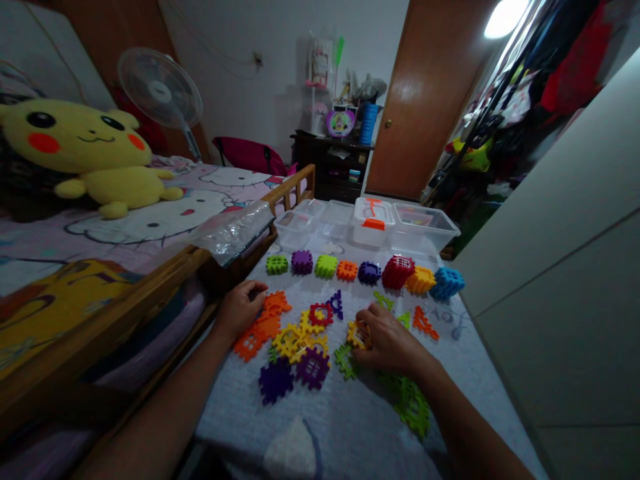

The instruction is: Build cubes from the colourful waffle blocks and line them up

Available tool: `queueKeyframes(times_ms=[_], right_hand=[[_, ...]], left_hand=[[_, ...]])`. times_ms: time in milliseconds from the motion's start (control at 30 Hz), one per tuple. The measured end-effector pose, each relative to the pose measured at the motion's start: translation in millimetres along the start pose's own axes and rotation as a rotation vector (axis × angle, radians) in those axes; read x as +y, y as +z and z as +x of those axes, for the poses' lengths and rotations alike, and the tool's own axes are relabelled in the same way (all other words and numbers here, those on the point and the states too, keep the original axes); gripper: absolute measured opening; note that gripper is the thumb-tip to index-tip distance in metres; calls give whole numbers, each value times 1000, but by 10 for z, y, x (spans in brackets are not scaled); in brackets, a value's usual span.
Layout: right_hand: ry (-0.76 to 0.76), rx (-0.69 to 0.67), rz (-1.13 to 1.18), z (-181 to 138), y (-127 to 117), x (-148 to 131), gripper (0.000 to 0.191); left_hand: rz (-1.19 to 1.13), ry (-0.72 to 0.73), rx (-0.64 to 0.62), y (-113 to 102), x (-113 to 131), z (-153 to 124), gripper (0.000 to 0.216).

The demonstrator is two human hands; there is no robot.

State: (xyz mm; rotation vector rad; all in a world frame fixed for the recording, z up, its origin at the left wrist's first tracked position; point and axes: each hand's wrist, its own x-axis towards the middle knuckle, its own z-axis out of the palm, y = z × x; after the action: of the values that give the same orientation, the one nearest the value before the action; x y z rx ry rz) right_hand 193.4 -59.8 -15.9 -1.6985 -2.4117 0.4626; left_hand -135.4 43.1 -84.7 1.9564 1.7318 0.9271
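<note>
My right hand pinches a yellow toothed interlocking building piece with a window pattern, just above the cloth. A lime green piece lies beside its fingertips, and more green pieces lie partly hidden under the forearm. My left hand rests at the table's left side, fingers loosely bent and apart, beside several orange pieces. Between the hands lie loose yellow pieces, a red frame piece, a dark blue triangle, a purple window piece and a dark purple square.
Stacks sorted by colour stand in a row, from a green stack to a blue stack. Behind them are clear plastic bins and a lidded box with orange latches. A wooden bed rail borders the left, a pale cabinet the right.
</note>
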Motion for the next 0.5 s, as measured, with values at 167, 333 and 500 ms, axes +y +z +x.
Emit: queueKeyframes(times_ms=[167,333,500], right_hand=[[18,20,-33,35,68,-21,20],[-2,75,14,31,44,-6,31],[32,265,8,-59,-387,339,38]], left_hand=[[2,-10,5,-10,25,-4,31],[13,-11,10,-4,-7,14,33],[23,8,22,15,-70,39,32]])
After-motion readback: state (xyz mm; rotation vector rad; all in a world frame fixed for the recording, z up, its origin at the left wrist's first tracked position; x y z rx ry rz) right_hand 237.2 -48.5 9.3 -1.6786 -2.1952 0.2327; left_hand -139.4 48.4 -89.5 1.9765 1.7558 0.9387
